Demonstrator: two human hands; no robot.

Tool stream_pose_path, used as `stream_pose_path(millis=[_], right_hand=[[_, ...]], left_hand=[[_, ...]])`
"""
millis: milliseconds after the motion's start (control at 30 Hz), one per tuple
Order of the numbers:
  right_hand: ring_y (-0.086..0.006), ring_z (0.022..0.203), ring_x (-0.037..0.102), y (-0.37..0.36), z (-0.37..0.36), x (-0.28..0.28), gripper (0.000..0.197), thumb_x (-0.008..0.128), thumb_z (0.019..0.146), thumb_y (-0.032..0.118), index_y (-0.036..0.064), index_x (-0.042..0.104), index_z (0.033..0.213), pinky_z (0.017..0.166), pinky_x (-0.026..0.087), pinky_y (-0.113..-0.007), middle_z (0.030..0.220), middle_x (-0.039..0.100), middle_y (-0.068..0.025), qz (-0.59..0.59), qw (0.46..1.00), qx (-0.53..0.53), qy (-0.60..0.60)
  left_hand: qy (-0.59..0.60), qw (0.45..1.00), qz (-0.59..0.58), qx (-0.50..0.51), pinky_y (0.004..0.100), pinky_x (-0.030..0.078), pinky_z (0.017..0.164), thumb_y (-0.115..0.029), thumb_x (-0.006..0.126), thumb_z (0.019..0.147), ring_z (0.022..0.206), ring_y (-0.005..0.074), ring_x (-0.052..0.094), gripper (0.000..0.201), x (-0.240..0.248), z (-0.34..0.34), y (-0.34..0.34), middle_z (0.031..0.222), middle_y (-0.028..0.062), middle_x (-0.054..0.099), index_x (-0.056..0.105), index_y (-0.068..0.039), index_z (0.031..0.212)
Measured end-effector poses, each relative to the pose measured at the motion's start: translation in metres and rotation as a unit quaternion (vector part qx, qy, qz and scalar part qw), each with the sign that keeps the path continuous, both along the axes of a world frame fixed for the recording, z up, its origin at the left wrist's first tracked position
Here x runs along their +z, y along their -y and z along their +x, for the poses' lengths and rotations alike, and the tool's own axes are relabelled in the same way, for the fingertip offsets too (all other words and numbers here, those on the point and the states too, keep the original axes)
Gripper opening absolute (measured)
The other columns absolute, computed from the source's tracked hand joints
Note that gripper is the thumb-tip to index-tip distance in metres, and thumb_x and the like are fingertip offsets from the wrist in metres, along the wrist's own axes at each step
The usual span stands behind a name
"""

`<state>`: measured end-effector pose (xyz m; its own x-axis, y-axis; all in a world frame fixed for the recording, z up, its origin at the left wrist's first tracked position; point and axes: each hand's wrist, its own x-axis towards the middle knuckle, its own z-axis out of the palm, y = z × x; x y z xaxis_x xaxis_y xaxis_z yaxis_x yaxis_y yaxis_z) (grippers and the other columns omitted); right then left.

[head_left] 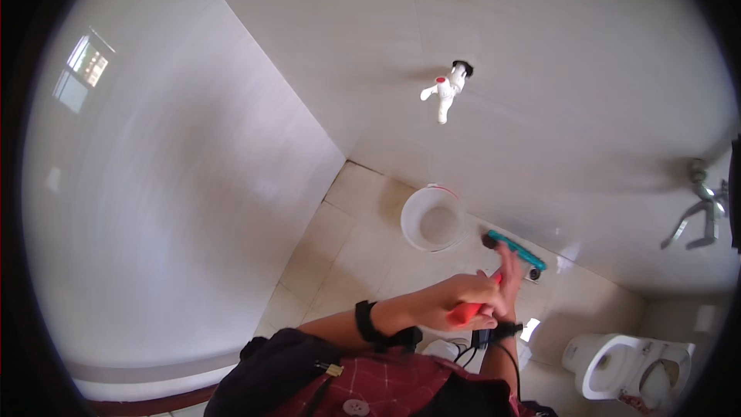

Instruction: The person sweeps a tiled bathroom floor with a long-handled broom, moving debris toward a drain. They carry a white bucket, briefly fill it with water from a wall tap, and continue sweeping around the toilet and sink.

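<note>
My left hand (465, 303) is closed around the red handle (463, 313) of a floor wiper. The wiper's teal head (519, 250) rests on the floor by the wall, with a dark piece at its left end. Just right of it, my right hand (506, 278) lies against the handle with its fingers stretched away from me, a little blurred. Part of the handle is hidden behind my hands. Black straps circle both wrists, and a dark cable runs along my right forearm. A small round floor drain (534, 272) shows beside the wiper head.
A white bucket (413, 220) stands on the tiled floor (351, 243) near the wall, left of the wiper. A toilet (590, 363) is at the lower right. A white tap (446, 93) juts from the wall, and a metal tap (701, 205) is at far right.
</note>
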<state>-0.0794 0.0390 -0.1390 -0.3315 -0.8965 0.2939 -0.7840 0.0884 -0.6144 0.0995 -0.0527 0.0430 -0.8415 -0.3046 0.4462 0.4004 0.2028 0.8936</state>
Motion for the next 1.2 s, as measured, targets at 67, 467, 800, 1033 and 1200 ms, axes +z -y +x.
stream_pose_path(millis=[67, 467, 800, 1033, 1200], right_hand=[[-0.0268, 0.096, 0.058, 0.010, 0.003, 0.011, 0.037, 0.069, 0.072, 0.007, 0.0050, 0.061, 0.108, 0.088, 0.044, -0.038, 0.102, 0.062, -0.0110, -0.070, 0.989, 0.092, 0.093], [-0.0159, 0.083, 0.060, -0.152, -0.019, 0.007, 0.017, 0.060, 0.084, 0.010, 0.0008, 0.064, 0.098, 0.076, 0.049, -0.030, 0.088, 0.066, -0.0102, -0.045, 0.935, -0.264, 0.232], [-0.0235, 0.089, 0.062, -0.166, 0.034, -0.032, 0.021, 0.059, 0.082, 0.011, 0.0064, 0.062, 0.102, 0.080, 0.049, -0.034, 0.093, 0.065, -0.0110, -0.114, 0.912, -0.305, 0.247], [-0.0216, 0.090, 0.062, -0.180, 0.048, -0.037, 0.021, 0.058, 0.082, 0.010, 0.0058, 0.061, 0.102, 0.081, 0.049, -0.033, 0.095, 0.065, -0.0105, -0.095, 0.896, -0.343, 0.265], [-0.0225, 0.092, 0.062, -0.178, 0.061, -0.042, 0.022, 0.057, 0.083, 0.012, 0.0061, 0.061, 0.104, 0.081, 0.049, -0.034, 0.097, 0.065, -0.0109, -0.086, 0.897, -0.343, 0.267]], left_hand=[[0.028, 0.998, -0.046, -0.032, 0.0358, 0.041, 0.082, -0.001, 0.065, 0.073, 0.093, 0.0280, 0.050, 0.038, 0.023, 0.010, -0.003, 0.102, 0.0103, 0.053, 0.056, -0.005, 0.110], [0.134, 0.819, -0.464, 0.309, 0.0397, 0.035, 0.104, 0.005, 0.044, 0.081, 0.123, 0.0375, 0.041, 0.048, 0.008, 0.043, 0.261, 0.132, 0.0208, 0.045, 0.048, -0.006, 0.128], [0.244, 0.773, -0.584, 0.058, 0.0355, 0.039, 0.101, 0.016, 0.059, 0.066, 0.121, 0.0337, 0.046, 0.066, 0.067, 0.001, 0.323, 0.134, 0.0179, 0.045, 0.049, -0.004, 0.128], [0.232, 0.741, -0.631, 0.010, 0.0358, 0.043, 0.095, 0.012, 0.068, 0.059, 0.116, 0.0339, 0.050, 0.063, 0.057, -0.011, 0.333, 0.129, 0.0180, 0.050, 0.055, 0.001, 0.119], [0.232, 0.695, -0.680, 0.005, 0.0392, 0.045, 0.090, 0.001, 0.067, 0.071, 0.110, 0.0363, 0.052, 0.046, 0.055, -0.015, 0.343, 0.123, 0.0200, 0.052, 0.055, 0.001, 0.115]])
